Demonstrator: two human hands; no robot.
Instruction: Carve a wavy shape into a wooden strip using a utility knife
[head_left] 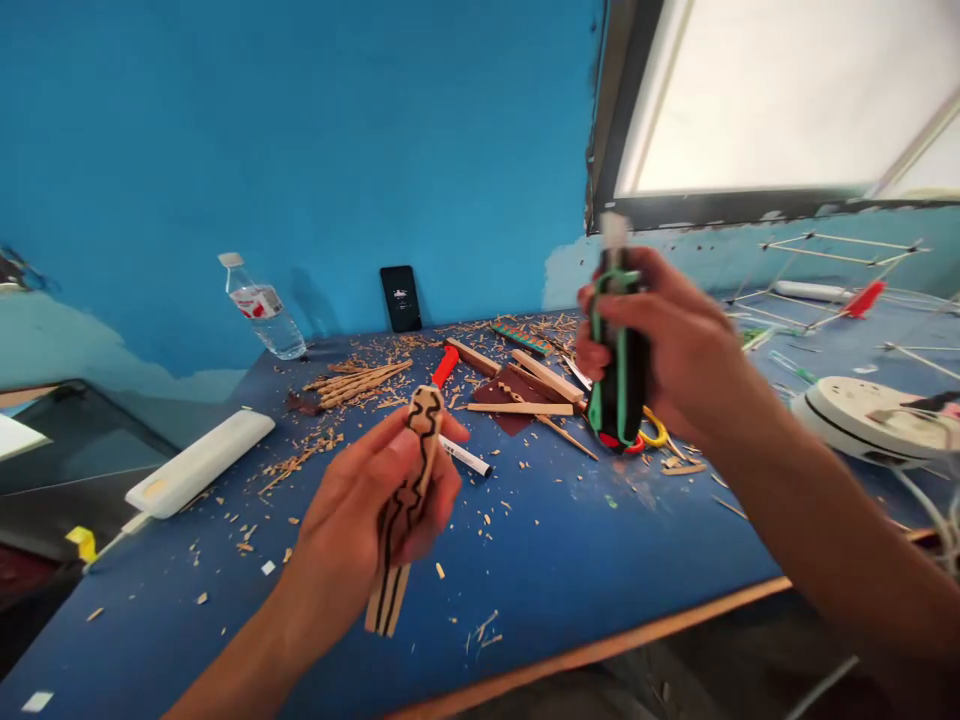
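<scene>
My left hand (pixel 360 500) grips a wooden stick (pixel 409 490) marked with wavy and straight black lines, tilted with its cut end toward me. Raised at the right, my right hand (pixel 667 330) is wrapped round a black and green utility knife (pixel 621 370); its blade points up and is blurred. The two hands are well apart. Behind the stick lie a white marker (pixel 466 456) and a red-handled tool (pixel 445 366), partly hidden by it. Wooden strips (pixel 551 375) rest on a dark brown sheet (pixel 514 418) beyond my hands.
Wood shavings litter the blue table (pixel 562 570). A water bottle (pixel 262 310) and a phone (pixel 400 298) stand by the wall. A white power strip (pixel 202 462) lies left, carved sticks (pixel 360 384) at the back, scissors (pixel 654 428) and a round white device (pixel 862 418) right.
</scene>
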